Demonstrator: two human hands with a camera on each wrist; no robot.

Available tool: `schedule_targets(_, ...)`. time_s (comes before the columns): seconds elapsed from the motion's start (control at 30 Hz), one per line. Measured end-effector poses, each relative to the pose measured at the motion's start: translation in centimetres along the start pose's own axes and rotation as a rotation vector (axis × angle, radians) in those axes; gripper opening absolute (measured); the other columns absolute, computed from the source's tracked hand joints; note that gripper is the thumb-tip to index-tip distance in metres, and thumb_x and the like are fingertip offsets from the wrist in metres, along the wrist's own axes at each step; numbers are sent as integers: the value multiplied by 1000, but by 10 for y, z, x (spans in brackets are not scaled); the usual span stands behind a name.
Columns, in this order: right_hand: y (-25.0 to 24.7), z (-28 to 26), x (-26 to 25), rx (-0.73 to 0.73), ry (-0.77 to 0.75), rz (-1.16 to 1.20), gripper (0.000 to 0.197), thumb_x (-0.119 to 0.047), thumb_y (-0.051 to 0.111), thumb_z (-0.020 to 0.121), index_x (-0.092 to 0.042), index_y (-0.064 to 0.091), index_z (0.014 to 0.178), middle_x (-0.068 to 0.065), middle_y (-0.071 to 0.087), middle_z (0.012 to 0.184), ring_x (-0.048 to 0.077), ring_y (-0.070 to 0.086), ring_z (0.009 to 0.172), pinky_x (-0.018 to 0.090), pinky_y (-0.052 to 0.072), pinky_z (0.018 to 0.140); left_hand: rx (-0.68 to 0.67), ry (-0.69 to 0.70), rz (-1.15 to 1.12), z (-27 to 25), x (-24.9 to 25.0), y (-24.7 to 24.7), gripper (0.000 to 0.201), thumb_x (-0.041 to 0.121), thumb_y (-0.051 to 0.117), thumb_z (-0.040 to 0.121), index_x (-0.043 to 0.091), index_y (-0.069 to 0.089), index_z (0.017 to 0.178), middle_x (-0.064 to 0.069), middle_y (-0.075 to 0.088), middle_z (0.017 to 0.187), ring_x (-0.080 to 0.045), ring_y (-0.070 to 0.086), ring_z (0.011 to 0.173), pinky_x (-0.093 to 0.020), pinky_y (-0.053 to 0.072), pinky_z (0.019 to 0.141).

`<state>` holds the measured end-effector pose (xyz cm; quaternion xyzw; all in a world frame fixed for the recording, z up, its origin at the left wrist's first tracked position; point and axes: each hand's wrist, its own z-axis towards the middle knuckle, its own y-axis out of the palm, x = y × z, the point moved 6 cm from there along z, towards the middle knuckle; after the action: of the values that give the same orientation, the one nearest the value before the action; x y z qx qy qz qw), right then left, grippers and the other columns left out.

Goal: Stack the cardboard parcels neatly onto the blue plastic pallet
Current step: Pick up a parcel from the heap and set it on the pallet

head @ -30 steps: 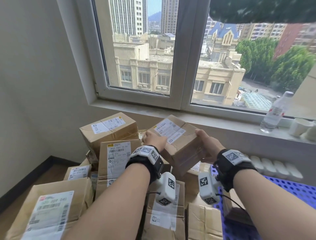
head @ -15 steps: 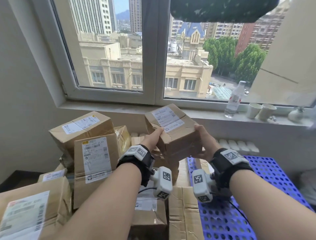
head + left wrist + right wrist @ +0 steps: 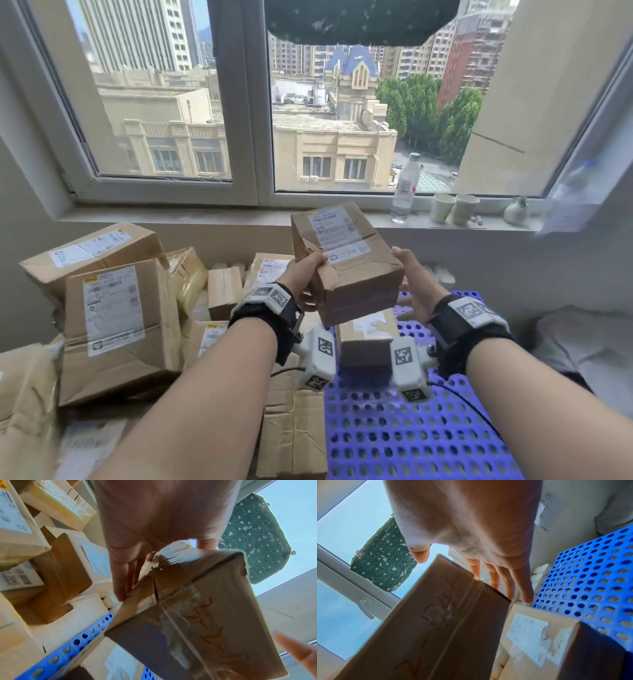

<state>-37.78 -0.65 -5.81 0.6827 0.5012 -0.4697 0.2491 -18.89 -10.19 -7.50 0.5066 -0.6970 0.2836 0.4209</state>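
Ahead of you the window (image 3: 239, 102) fills the upper view, and its sill (image 3: 342, 221) carries a water bottle (image 3: 406, 186) and two paper cups (image 3: 454, 209) side by side. Below and to your right lies the blue plastic pallet (image 3: 411, 428), its perforated top mostly bare. To your left the pile of cardboard parcels (image 3: 116, 325) sits heaped against the wall, labels facing up. One small parcel (image 3: 368, 346) already stands on the pallet's near left part, its label torn.

You hold the lifted parcel (image 3: 346, 263) in the air, tilted, above that small parcel and not touching it. Your left hand (image 3: 305, 279) grips its left side, thumb over the top edge and fingers (image 3: 120, 574) underneath. Your right hand (image 3: 416, 287) is at its right side with the fingers (image 3: 510, 582) straight and spread past the box's far edge; the thumb reaches over the top corner.
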Motion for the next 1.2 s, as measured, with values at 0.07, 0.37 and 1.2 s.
schedule_targets(0.07,-25,-1,6,-7,4,6,61,-71,43,84,-26,58,122,6,59,116,34,52,119,58,34,108,-3,9,31,-4,-3,22,53,44,62,85,13,50,127,-14,64,104,-32,63,92,-51,52,92)
schedule_targets(0.37,-124,2,37,-44,-4,40,57,-69,54,80,-24,64,112,3,69,97,26,63,87,51,48,95,-71,25,172,-16,-21,124,38,38,58,88,13,55,116,-8,60,80,-23,58,65,-35,50,67)
schedule_targets(1.2,-189,113,117,0,159,104,35,-49,64,88,-23,70,110,-1,73,110,20,67,102,52,49,100,36,158,360,94,-39,169,56,23,70,84,12,54,136,-4,58,133,-20,53,122,-36,42,104)
